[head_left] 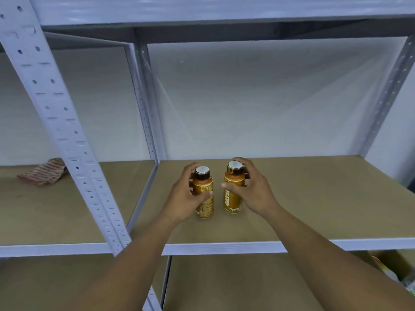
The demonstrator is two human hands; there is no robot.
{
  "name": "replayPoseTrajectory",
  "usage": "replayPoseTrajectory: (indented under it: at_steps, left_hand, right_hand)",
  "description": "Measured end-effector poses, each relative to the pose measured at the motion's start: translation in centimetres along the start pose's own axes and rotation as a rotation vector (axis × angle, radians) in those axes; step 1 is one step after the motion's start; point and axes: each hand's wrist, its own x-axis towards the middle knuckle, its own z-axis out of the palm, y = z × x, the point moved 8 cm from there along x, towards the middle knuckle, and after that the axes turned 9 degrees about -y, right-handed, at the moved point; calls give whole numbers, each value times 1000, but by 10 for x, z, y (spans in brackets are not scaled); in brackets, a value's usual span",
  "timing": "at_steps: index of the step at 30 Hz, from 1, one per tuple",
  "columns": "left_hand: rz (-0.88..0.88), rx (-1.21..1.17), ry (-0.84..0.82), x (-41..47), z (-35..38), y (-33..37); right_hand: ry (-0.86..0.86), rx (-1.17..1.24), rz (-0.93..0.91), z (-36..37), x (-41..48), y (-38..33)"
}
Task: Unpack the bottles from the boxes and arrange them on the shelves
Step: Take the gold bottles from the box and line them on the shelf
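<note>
Pale grey metal makes up the biggest thing I see from here: a shelving frame (56,122) with perforated uprights, one of them slanting across the left of my view. Its brown board shelf (314,198) spans the middle bay, and a second board lies below it. Both forearms reach in from the bottom edge over the shelf's front lip.

The left hand (186,196) is curled round the left bottle (205,198), fingers wrapped behind its shoulder and the thumb lying across the label. The right hand (253,189) grips the right bottle (232,194) the same way, fingers hooked round the far side by the neck and the thumb on the near side. Both bottles are amber-orange with dark collars and white cap tops. They stand upright, just beside each other with a narrow gap between, near the middle of the board. Their bases sit at the board's surface, though I cannot tell whether their weight is fully down.

On the neighbouring bay's shelf to the left lies a crumpled striped wrapper (45,171), well apart from the bottles.
</note>
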Motion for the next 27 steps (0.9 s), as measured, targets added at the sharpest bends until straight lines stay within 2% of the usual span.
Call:
replayPoseTrajectory:
  at_steps: [17, 27]
  left_hand:
    - [-102, 66, 163, 105, -53, -65]
    - [-125, 216, 127, 158, -69, -87]
  right_hand:
    - [-163, 18, -69, 51, 157, 32]
    - [-180, 34, -52, 66, 219, 52]
